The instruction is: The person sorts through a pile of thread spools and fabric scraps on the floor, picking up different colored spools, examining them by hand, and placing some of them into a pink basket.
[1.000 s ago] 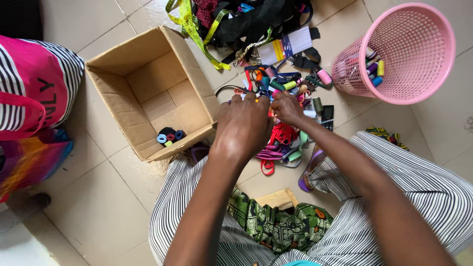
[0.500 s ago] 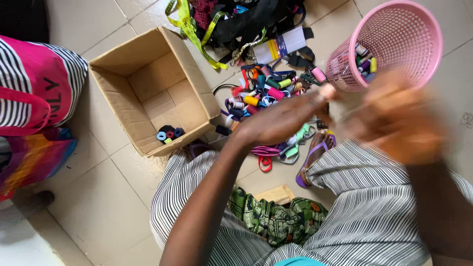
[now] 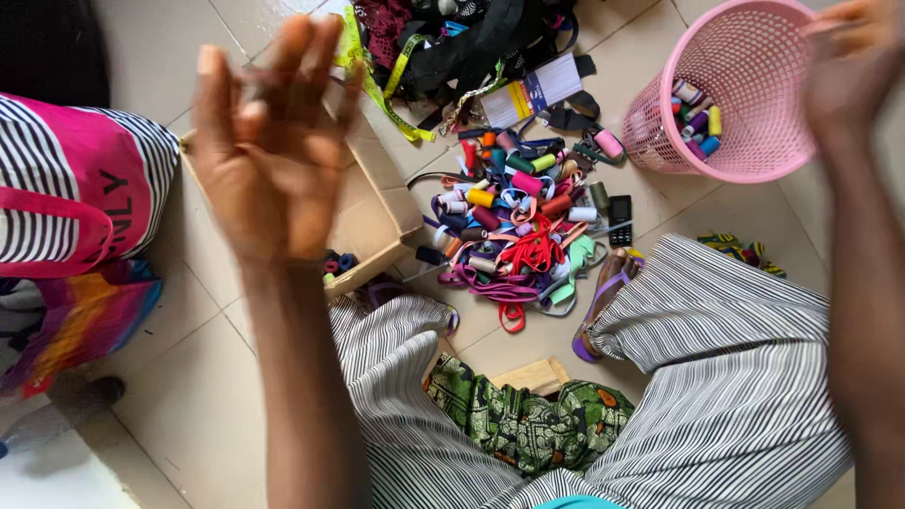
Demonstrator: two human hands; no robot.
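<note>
My left hand (image 3: 269,141) is raised over the cardboard box (image 3: 382,203), fingers loosely spread, with nothing clearly in it. My right hand (image 3: 848,71) is blurred at the top right, over the rim of the pink mesh basket (image 3: 754,57); its fingers curl and I cannot tell what they hold. Several coloured thread spools (image 3: 696,123) lie inside the basket. A pile of spools, ribbons and elastic bands (image 3: 514,221) lies on the tiled floor between the box and the basket, below both hands.
A small black phone (image 3: 619,219) lies beside the pile. A few small items (image 3: 335,264) sit in the box corner. A pink striped bag (image 3: 75,188) stands left, dark fabric and tape (image 3: 471,38) at the top. Green patterned cloth (image 3: 528,424) rests on my striped lap.
Both hands lifted off the pile and moved apart: the left swung up and left over the box, the right went up and right to the basket.
</note>
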